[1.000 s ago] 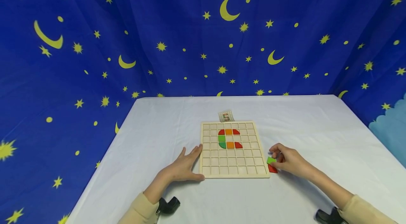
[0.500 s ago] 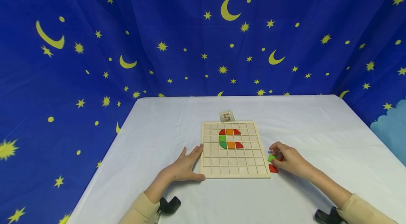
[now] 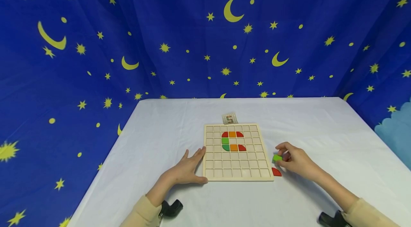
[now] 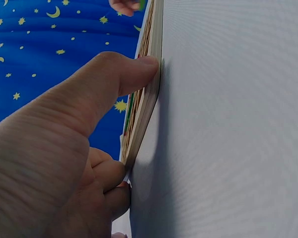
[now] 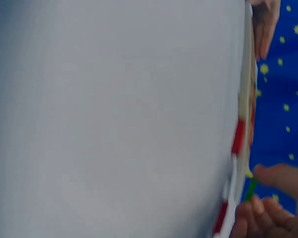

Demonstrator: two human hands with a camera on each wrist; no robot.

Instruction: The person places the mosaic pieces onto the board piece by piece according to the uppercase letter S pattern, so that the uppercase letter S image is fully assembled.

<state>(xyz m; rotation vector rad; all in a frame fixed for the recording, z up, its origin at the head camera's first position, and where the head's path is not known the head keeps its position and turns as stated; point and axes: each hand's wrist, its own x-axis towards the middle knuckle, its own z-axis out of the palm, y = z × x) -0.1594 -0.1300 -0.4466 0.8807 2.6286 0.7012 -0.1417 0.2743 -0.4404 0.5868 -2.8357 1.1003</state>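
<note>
My right hand [image 3: 298, 161] pinches a light green square tile [image 3: 277, 157] between thumb and fingers, just off the board's right edge. In the right wrist view the green tile [image 5: 250, 189] shows edge-on at the thumb tip. Below that hand, a red quarter-round tile [image 3: 276, 172] lies by the board's lower right corner. My left hand [image 3: 186, 170] rests with fingers spread against the left edge of the wooden grid board [image 3: 239, 179]; its thumb [image 4: 139, 72] touches the board's side. Red, orange and green tiles form a C-like shape in the board's upper squares.
A small card [image 3: 229, 118] printed with an S-shaped tile pattern lies behind the board. The white-covered table [image 3: 160, 123] meets a blue curtain [image 3: 192, 34] with moons and stars. In the right wrist view a second red piece [image 5: 220, 217] lies nearer the camera.
My right hand has lifted the green tile up and away from the red quarter-round tile, which stays on the table. The left hand keeps its place on the board.
</note>
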